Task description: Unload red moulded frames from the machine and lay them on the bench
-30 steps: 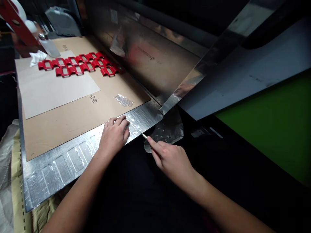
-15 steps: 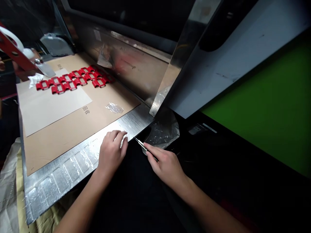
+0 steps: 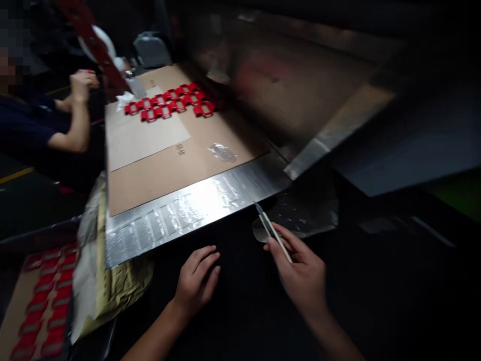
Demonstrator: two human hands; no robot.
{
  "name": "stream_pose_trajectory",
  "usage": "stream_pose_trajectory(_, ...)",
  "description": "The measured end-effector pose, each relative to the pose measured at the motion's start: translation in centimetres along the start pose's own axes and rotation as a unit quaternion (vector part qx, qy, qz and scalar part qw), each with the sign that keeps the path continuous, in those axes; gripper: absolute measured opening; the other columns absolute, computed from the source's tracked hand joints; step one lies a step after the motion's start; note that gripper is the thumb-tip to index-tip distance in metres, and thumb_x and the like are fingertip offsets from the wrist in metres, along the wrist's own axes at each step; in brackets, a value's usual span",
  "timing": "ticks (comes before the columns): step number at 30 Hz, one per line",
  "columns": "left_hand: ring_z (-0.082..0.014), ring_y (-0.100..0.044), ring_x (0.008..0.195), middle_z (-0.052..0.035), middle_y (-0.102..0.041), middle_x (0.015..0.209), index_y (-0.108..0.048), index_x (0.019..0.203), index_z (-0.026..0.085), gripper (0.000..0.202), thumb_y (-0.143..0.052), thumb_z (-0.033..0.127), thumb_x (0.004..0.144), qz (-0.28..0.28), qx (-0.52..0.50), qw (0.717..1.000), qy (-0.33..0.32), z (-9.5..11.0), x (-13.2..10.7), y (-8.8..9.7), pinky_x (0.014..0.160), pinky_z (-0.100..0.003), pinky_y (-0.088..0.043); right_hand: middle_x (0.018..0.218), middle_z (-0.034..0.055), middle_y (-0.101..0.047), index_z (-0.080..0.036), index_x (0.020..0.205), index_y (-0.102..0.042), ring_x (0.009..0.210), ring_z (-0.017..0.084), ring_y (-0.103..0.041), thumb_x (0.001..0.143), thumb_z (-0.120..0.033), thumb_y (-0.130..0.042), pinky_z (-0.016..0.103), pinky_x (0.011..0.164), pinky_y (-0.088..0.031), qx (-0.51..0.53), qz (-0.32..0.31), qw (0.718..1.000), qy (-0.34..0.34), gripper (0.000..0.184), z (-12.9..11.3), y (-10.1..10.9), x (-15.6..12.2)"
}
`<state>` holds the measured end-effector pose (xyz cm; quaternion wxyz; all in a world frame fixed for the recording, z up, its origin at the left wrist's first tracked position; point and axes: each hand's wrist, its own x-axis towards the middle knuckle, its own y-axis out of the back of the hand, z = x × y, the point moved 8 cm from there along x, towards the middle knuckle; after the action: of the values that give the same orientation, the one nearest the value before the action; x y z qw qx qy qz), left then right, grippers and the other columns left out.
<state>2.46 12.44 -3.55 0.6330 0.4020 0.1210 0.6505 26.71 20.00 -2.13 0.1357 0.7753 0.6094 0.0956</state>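
Observation:
In my right hand [image 3: 304, 268] I hold a slim white utility knife [image 3: 275, 235], its dark tip pointing up and left at the metal table edge. My left hand [image 3: 197, 276] hangs below the table's front edge, touching nothing, fingers loosely bent and apart. Clear film pieces [image 3: 161, 220] lie in a row along the bare metal strip [image 3: 248, 188] of the table. Behind them a brown cardboard sheet [image 3: 150, 188] bears a crumpled clear film [image 3: 222, 152], a pale sheet [image 3: 145, 143] and rows of red frame-shaped parts [image 3: 165, 111].
A clear plastic bag [image 3: 315, 215] hangs under the table's right corner. A metal panel [image 3: 300, 85] rises behind the table. At lower left, more red parts [image 3: 45, 286] lie beside yellow wrapping [image 3: 124, 286]. A co-worker [image 3: 75, 115] is at far left.
The view has swung left, bringing the co-worker and the lower red parts into sight. My left hand has come away from the table edge; my right hand still holds the knife.

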Motion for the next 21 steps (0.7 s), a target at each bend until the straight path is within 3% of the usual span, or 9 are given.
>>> stream_pose_trajectory(2,-0.0246,-0.068,0.108,-0.0111,-0.067,0.118,-0.057,0.137,0.026,0.053,-0.064,0.004,0.089,0.087,0.074,0.993,-0.036,0.2,-0.8,6.4,0.087,-0.040,-0.062,0.097,0.0067,-0.079,-0.021,0.127,-0.074,0.082,0.024,-0.077,0.089,-0.046,-0.075,0.035,0.079,-0.065,-0.027,-0.003,1.000,0.014,0.046,-1.0,-0.7,0.5)
stream_pose_trajectory(5,-0.0239,-0.066,0.103,-0.0097,-0.067,0.111,-0.062,0.126,0.024,0.044,-0.065,0.002,0.088,0.196,0.245,0.949,0.012,-1.8,-2.4,15.1,0.089,-0.042,-0.057,0.105,0.0069,-0.079,-0.025,0.131,-0.071,0.096,0.028,-0.077,0.093,-0.050,-0.068,0.042,0.095,-0.061,-0.058,-0.026,0.994,0.084,0.046,-3.4,-3.0,1.8)
stream_pose_trajectory(7,-0.0258,-0.064,0.109,-0.0099,-0.069,0.115,-0.063,0.120,0.023,0.032,-0.065,0.007,0.092,0.186,0.305,0.931,0.073,-4.5,-3.3,18.5,0.099,-0.047,-0.053,0.114,0.0065,-0.078,-0.026,0.134,-0.069,0.102,0.027,-0.076,0.096,-0.049,-0.064,0.042,0.101,-0.058,-0.068,-0.056,0.986,0.145,0.045,-5.0,-5.3,2.8)
stream_pose_trajectory(8,-0.0264,-0.063,0.113,-0.0102,-0.069,0.118,-0.064,0.119,0.022,0.028,-0.063,0.010,0.094,0.162,0.309,0.932,0.098,-5.9,-3.6,19.3,0.103,-0.049,-0.051,0.117,0.0064,-0.077,-0.026,0.135,-0.068,0.104,0.027,-0.075,0.096,-0.049,-0.063,0.041,0.102,-0.057,-0.075,-0.073,0.979,0.173,0.045,-5.6,-6.5,3.3)
stream_pose_trajectory(10,-0.0269,-0.061,0.121,-0.0107,-0.068,0.126,-0.063,0.122,0.021,0.025,-0.060,0.017,0.098,0.121,0.290,0.941,0.126,-8.0,-4.1,19.7,0.107,-0.049,-0.048,0.120,0.0065,-0.076,-0.026,0.136,-0.067,0.108,0.028,-0.074,0.096,-0.049,-0.060,0.041,0.100,-0.057,-0.104,-0.103,0.966,0.214,0.046,-6.3,-8.7,4.4)
stream_pose_trajectory(13,-0.0275,-0.056,0.131,-0.0119,-0.065,0.138,-0.061,0.131,0.021,0.031,-0.058,0.024,0.101,0.097,0.274,0.946,0.143,-9.1,-4.3,18.6,0.108,-0.048,-0.046,0.117,0.0063,-0.077,-0.027,0.134,-0.068,0.106,0.032,-0.074,0.095,-0.051,-0.057,0.045,0.094,-0.058,-0.174,-0.102,0.951,0.235,0.048,-6.2,-10.0,6.3)
stream_pose_trajectory(18,-0.0311,-0.039,0.149,-0.0100,-0.048,0.159,-0.050,0.150,0.020,0.051,-0.053,0.042,0.104,-0.016,0.271,0.955,0.121,-8.7,-1.9,15.6,0.119,-0.054,-0.035,0.119,0.0093,-0.076,-0.030,0.136,-0.068,0.108,0.032,-0.073,0.095,-0.043,-0.061,0.042,0.091,-0.057,-0.276,-0.041,0.937,0.209,0.043,-6.4,-7.9,10.0)
stream_pose_trajectory(21,-0.0300,-0.040,0.148,-0.0074,-0.050,0.158,-0.057,0.144,0.021,0.045,-0.051,0.041,0.105,-0.015,0.254,0.959,0.127,-9.3,-0.4,16.0,0.120,-0.053,-0.034,0.121,0.0138,-0.074,-0.028,0.137,-0.067,0.111,0.033,-0.072,0.094,-0.037,-0.066,0.041,0.093,-0.056,-0.302,-0.008,0.938,0.170,0.044,-7.4,-6.5,11.1)
